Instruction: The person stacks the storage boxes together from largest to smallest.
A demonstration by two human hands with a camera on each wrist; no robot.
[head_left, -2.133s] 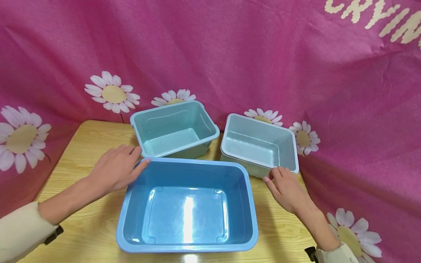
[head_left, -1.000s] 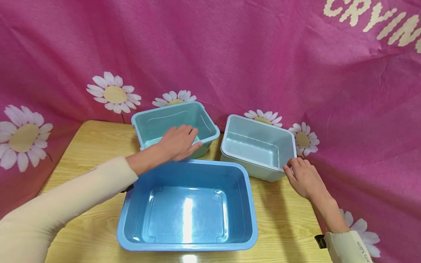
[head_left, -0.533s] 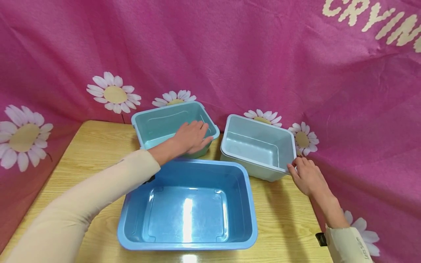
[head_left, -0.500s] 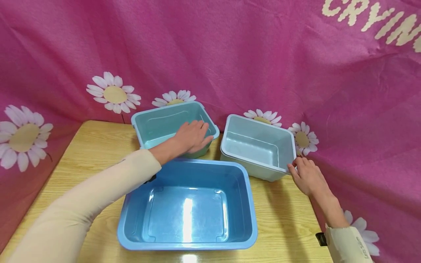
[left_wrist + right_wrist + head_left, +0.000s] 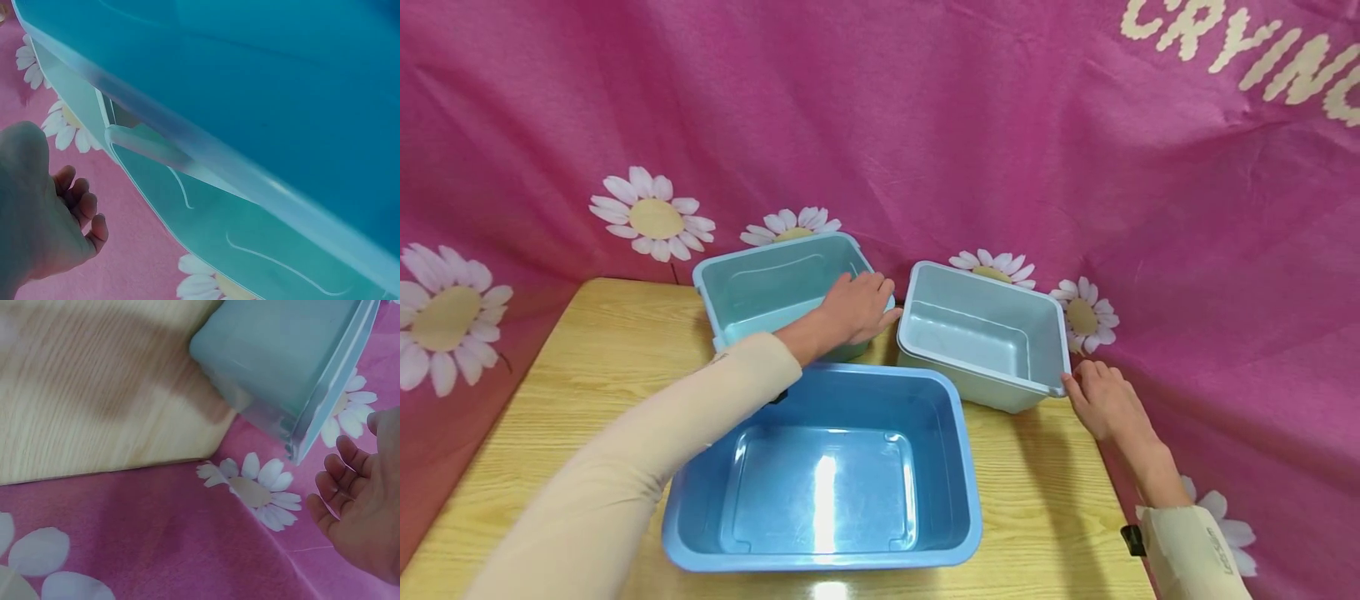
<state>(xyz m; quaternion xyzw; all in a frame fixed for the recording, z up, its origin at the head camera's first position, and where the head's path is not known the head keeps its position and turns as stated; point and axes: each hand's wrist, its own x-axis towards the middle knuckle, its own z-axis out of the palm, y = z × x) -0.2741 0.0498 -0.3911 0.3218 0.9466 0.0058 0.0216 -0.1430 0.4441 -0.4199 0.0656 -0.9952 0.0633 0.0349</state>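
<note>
Three plastic bins are on the table. Over the right end of the teal bin [image 5: 763, 279] hovers my left hand [image 5: 856, 307], palm down, its thumb pointing toward the pale grey-blue bin [image 5: 992, 302]. In the left wrist view the fingers [image 5: 80, 199] hang loosely bent with nothing in them. At the front right corner of the grey-blue bin is my right hand [image 5: 1107, 404], fingertips close to the rim. The right wrist view shows those fingers [image 5: 337, 478] relaxed, a gap between them and the bin. In front, below my left forearm, lies the large blue bin [image 5: 820, 562].
The bins stand on a wooden table [image 5: 572, 375] whose right edge passes beneath my right forearm. A pink cloth [image 5: 880, 108] printed with daisies hangs behind and at both sides. A narrow gap separates the two back bins.
My left hand has swung right from the blue bin's back left corner to the teal bin's right end. My right hand has shifted right along the grey-blue bin's front rim. The bins stay put.
</note>
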